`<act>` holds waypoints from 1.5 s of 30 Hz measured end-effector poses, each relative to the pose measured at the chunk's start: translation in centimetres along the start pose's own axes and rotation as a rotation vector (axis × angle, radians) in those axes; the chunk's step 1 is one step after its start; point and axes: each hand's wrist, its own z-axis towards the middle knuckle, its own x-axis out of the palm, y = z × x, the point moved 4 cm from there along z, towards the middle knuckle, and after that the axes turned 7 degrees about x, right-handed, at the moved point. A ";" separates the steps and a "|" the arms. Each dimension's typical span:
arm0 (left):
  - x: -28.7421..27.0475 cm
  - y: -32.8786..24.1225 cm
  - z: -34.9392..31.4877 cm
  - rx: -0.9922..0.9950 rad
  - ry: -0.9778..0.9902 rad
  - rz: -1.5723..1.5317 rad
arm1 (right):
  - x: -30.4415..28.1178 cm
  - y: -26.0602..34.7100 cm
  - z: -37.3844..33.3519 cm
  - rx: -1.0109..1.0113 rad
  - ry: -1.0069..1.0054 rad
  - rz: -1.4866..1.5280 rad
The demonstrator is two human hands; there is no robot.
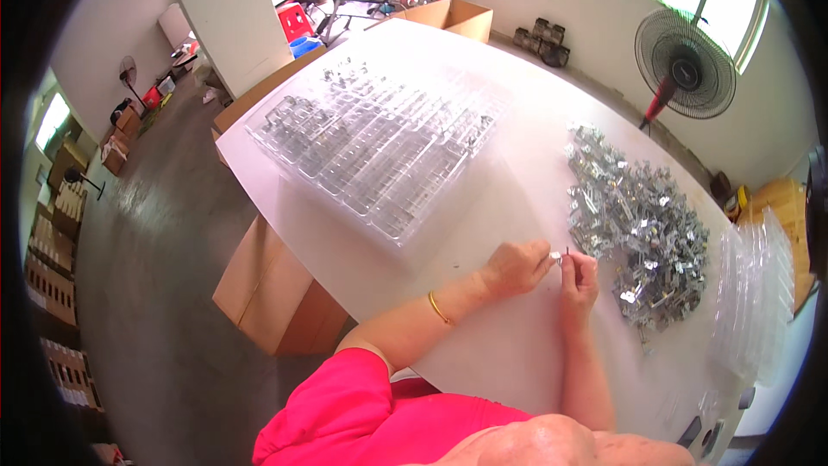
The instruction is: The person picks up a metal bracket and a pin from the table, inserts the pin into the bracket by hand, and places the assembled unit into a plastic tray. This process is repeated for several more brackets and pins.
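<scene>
Two hands, left hand [517, 268] and right hand [580, 283], pinched one small metal piece [555, 257] in narrow grips above the counter [517, 199], between one metal-parts heap [651, 237] near its right edge and one clear-tray block [382, 231] toward its left edge

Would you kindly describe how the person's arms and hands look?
The left hand and right hand are ungloved. The left arm wears a bright pinkish-red short fabric sleeve and a thin gold-coloured bangle; the right forearm is bare.
</scene>
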 end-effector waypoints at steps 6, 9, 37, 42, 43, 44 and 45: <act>0.4 -0.8 -0.2 0.020 0.080 -0.049 | -0.7 -0.1 -0.6 -0.026 -0.130 0.157; 1.2 1.1 -0.6 -0.176 0.030 -0.234 | -0.8 -1.3 -0.9 0.168 -0.142 0.200; 0.0 2.8 0.0 -0.664 0.058 -0.781 | 0.3 -1.2 0.0 0.180 0.026 0.126; -0.1 2.9 0.0 -0.470 0.116 -0.518 | 0.3 -0.7 0.0 0.211 0.043 0.048; 0.0 2.8 0.1 -0.466 0.107 -0.529 | 0.4 -0.9 0.0 0.221 0.052 0.073; 0.0 2.6 0.1 -0.462 0.098 -0.540 | 0.5 -0.9 0.0 0.230 0.062 0.098; -0.1 2.5 0.2 -0.448 0.096 -0.546 | 0.4 -0.6 0.0 0.218 0.054 0.092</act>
